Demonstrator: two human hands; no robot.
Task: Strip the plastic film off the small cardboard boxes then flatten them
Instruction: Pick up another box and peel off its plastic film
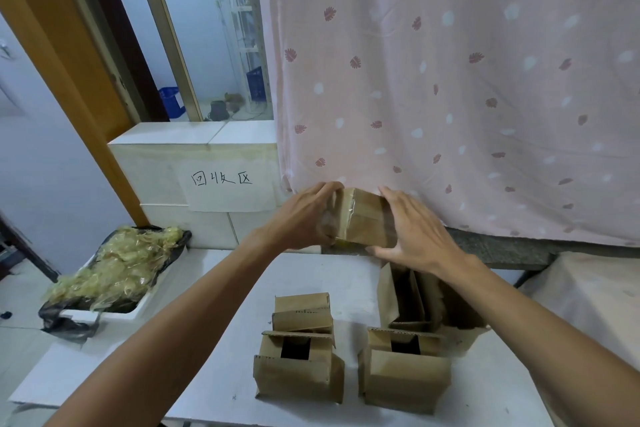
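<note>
the small box (365, 218), glossy film on it, is held above the bench's (207, 315) far edge. left hand (301, 218) fingers curl round its left end; right hand (419, 232) fingers lie straight, spread against its right side.

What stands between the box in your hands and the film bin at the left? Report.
Nothing visible. The left hand grips the wrapped box and the right hand presses its other side; from there to the film bin lies only bare table. The opened boxes stand nearer the person, off that line.
</note>
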